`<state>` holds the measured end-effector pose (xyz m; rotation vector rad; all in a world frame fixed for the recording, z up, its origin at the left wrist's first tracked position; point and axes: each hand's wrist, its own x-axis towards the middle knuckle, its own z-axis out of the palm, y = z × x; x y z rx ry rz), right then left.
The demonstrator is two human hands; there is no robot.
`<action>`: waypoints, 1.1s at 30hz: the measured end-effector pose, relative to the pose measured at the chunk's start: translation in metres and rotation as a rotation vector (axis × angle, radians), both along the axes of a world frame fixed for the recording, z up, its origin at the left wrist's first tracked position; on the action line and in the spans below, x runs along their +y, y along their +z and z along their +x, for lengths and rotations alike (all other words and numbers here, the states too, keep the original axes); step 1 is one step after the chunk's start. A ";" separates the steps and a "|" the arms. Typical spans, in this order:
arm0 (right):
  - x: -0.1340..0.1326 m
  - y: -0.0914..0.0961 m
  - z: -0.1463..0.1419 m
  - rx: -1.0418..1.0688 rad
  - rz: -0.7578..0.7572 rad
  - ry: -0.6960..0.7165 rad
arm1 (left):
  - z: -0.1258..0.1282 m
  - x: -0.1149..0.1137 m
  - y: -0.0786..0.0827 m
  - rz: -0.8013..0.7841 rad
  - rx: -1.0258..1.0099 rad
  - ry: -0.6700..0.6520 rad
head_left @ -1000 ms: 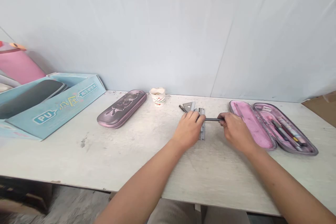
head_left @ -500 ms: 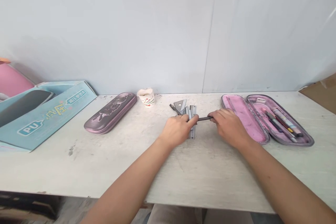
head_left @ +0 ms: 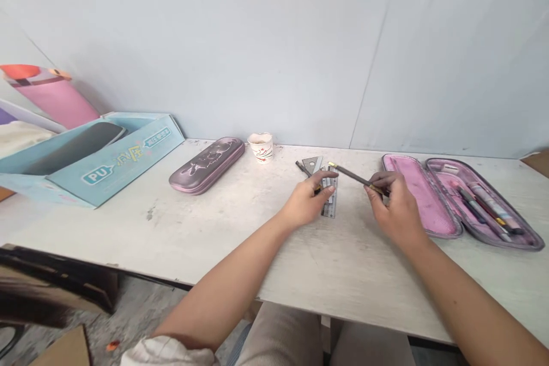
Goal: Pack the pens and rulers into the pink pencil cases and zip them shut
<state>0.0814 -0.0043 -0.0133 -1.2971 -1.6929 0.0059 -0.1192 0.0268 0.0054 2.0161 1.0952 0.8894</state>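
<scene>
My right hand (head_left: 397, 206) pinches a dark pencil (head_left: 354, 176) with a yellowish tip end, held up off the table and pointing left. My left hand (head_left: 306, 200) is apart from that pencil, thumb and fingers spread with a gap between them. Just beyond and under the left fingers lie a clear ruler (head_left: 329, 209) and a grey triangular set square (head_left: 312, 163). A second dark stick-like item (head_left: 302, 168) lies beside them, partly hidden by the left hand. Right of my right hand rests an open pink pencil case (head_left: 437, 206) with pens and an eraser inside.
A closed purple pencil case (head_left: 208, 166) and a patterned paper cup (head_left: 261, 148) stand left of the hands. Farther left is a light-blue box (head_left: 132, 157) holding a dark case. A pale wall (head_left: 266, 40) backs the table, whose front edge runs above my knees.
My left hand has let go of the pencil and opened. The right hand has lifted the pencil and tilted it, its yellowish end now showing. The view has shifted left.
</scene>
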 end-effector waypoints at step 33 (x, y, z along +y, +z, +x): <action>-0.001 0.016 -0.014 -0.369 0.045 -0.209 | 0.004 0.002 0.001 0.181 0.093 0.185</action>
